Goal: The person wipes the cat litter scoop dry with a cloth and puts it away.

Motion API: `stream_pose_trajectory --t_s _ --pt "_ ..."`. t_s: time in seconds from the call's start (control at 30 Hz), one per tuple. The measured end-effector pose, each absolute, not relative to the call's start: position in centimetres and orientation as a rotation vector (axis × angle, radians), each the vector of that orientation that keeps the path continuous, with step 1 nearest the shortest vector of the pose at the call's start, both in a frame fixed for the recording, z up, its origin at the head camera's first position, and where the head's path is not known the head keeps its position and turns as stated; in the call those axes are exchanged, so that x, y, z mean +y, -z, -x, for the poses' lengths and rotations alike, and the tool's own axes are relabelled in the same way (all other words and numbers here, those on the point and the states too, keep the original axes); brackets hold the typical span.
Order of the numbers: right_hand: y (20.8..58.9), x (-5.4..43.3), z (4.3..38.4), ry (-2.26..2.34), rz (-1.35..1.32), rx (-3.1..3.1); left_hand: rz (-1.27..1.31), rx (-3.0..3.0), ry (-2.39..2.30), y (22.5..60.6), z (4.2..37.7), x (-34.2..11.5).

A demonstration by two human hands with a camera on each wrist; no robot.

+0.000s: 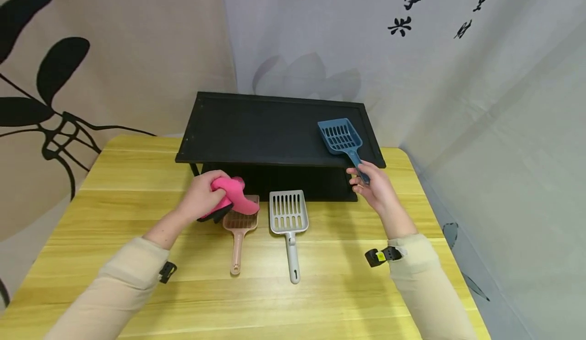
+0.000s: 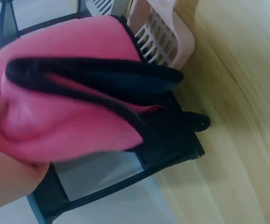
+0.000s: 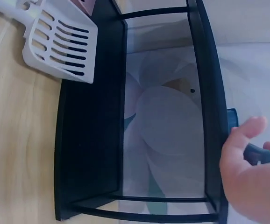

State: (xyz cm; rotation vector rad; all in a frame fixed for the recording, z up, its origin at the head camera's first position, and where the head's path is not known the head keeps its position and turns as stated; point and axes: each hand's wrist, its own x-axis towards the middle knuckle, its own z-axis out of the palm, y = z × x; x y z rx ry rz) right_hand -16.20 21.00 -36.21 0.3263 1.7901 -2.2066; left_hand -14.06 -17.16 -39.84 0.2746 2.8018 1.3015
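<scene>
In the head view, my left hand (image 1: 203, 195) grips a floppy pink cloth item with black edging (image 1: 235, 195). The left wrist view shows this pink cloth (image 2: 74, 126) folded, with dark lining between its layers. It hangs over the perforated head of a pale pink litter scoop (image 1: 236, 251). A light grey litter scoop (image 1: 293, 248) lies beside that one, handle towards me. At the right, my right hand (image 1: 377, 187) holds the handle of a blue litter scoop (image 1: 339, 132), its slotted head on the shelf top. In the right wrist view, this handle (image 3: 259, 155) shows between thumb and fingers.
A black two-level shelf (image 1: 270, 129) stands at the back of the wooden table (image 1: 329, 289). The heads of the pink and grey scoops lie against its lower front edge. A pale printed curtain (image 1: 293, 34) hangs behind the table and along its right side.
</scene>
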Motion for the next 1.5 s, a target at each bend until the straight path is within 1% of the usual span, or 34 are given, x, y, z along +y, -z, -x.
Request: stream_pose_trajectory --t_s 0.23,0.43,0.63,0.77,0.97,1.2,1.5 --pt "36.2 21.6 15.3 2.131 -0.271 1.901 -0.135 2.714 -1.370 39.6 14.1 -17.9" --pt "36.2 22.0 14.9 2.102 -0.245 1.864 -0.158 2.743 -1.277 39.8 14.2 -18.2" --pt "36.1 22.4 14.6 2.016 -0.359 1.946 -0.164 2.900 -1.238 39.0 13.8 -18.6" --pt "36.2 22.5 14.4 2.052 -0.379 1.907 -0.139 3.009 -1.199 38.9 13.9 -19.3" --pt "36.5 21.8 14.9 2.181 -0.399 1.742 -0.072 2.954 -1.243 39.1 13.6 -19.8" --pt "36.6 21.6 14.9 2.143 -0.434 1.726 -0.012 2.962 -1.329 39.6 13.2 -20.5" --pt "36.7 21.8 14.7 2.103 -0.343 1.806 0.031 3.015 -1.348 39.5 13.1 -21.6"
